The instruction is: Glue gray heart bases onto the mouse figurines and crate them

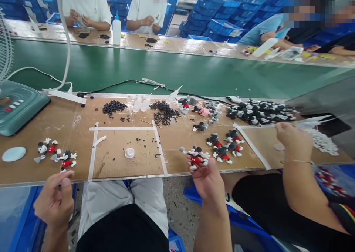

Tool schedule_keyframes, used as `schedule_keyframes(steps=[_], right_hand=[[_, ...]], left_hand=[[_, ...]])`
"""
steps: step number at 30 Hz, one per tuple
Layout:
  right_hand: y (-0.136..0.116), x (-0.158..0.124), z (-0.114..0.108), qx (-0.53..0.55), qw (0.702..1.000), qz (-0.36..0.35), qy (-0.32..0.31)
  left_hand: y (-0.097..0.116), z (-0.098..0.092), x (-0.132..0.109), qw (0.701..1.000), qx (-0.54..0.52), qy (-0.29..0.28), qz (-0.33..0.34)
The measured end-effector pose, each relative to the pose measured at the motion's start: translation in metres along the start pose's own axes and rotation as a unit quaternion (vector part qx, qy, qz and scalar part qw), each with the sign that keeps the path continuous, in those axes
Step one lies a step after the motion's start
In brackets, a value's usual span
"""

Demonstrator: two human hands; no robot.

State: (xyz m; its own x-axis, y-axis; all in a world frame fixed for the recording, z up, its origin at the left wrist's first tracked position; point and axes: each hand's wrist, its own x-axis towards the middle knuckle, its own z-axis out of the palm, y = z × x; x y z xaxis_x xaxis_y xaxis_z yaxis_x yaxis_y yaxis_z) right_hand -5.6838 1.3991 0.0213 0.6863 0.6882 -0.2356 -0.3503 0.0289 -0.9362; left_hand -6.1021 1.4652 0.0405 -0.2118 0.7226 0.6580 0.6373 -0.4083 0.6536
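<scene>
My right hand [206,176] holds a mouse figure [195,158] with black ears and red shorts by its lower part, at the table's front edge. Several similar figures [222,152] lie just beyond it. At the left, my left hand [57,198] is raised at the table edge, thumb and forefinger close together; whether something small is between them I cannot make out. Two figures, one an assembled mouse figure [66,159], lie just above that hand. Between my hands, a small round white dish [129,153] sits inside a white-taped square [124,128].
Small black parts [114,107] and curved black pieces [165,112] lie in piles beside squeeze bottles [145,104]. A co-worker's hand [294,141] reaches in at right, near a heap of black-and-white parts [260,112]. A fan base [22,106] stands left. People sit across the green belt [166,69].
</scene>
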Motion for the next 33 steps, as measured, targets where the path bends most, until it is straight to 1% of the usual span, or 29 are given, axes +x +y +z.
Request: schedule_keyframes(steps=[2, 4, 7, 8, 10, 13, 15, 18, 20, 24, 25, 27, 30, 33], right_hand=[[-0.003, -0.019, 0.011, 0.080, 0.994, 0.060, -0.047], [-0.004, -0.040, 0.024, 0.128, 0.980, 0.121, -0.095], [-0.002, -0.068, 0.044, 0.181, 0.952, 0.201, -0.145], [-0.001, -0.077, 0.050, 0.193, 0.942, 0.225, -0.158], [0.003, -0.091, 0.062, 0.209, 0.922, 0.266, -0.186], [0.010, -0.109, 0.078, 0.211, 0.897, 0.311, -0.231], [0.017, -0.119, 0.086, 0.208, 0.884, 0.334, -0.253], [0.028, -0.130, 0.094, 0.214, 0.874, 0.354, -0.257], [0.034, -0.136, 0.098, 0.215, 0.875, 0.355, -0.251], [0.042, -0.140, 0.103, 0.205, 0.883, 0.341, -0.250], [0.043, -0.140, 0.104, 0.205, 0.885, 0.335, -0.251], [0.044, -0.139, 0.107, 0.203, 0.887, 0.328, -0.255], [0.045, -0.139, 0.109, 0.190, 0.885, 0.327, -0.270], [0.046, -0.140, 0.111, 0.165, 0.882, 0.323, -0.301]], left_hand=[[0.017, 0.011, -0.006, 0.996, -0.072, -0.048, 0.022], [0.033, 0.020, -0.013, 0.983, -0.130, -0.127, 0.031], [0.052, 0.033, -0.022, 0.942, -0.202, -0.264, 0.039], [0.058, 0.036, -0.025, 0.925, -0.221, -0.306, 0.033], [0.067, 0.044, -0.031, 0.893, -0.259, -0.369, 0.000], [0.077, 0.052, -0.039, 0.847, -0.314, -0.424, -0.063], [0.081, 0.054, -0.041, 0.825, -0.338, -0.443, -0.095], [0.084, 0.055, -0.042, 0.802, -0.358, -0.458, -0.136], [0.085, 0.055, -0.042, 0.784, -0.381, -0.457, -0.175], [0.085, 0.057, -0.042, 0.725, -0.460, -0.432, -0.274], [0.084, 0.057, -0.042, 0.716, -0.471, -0.425, -0.291], [0.083, 0.058, -0.043, 0.712, -0.477, -0.412, -0.310], [0.082, 0.058, -0.043, 0.721, -0.465, -0.400, -0.323], [0.081, 0.056, -0.041, 0.734, -0.436, -0.402, -0.331]])
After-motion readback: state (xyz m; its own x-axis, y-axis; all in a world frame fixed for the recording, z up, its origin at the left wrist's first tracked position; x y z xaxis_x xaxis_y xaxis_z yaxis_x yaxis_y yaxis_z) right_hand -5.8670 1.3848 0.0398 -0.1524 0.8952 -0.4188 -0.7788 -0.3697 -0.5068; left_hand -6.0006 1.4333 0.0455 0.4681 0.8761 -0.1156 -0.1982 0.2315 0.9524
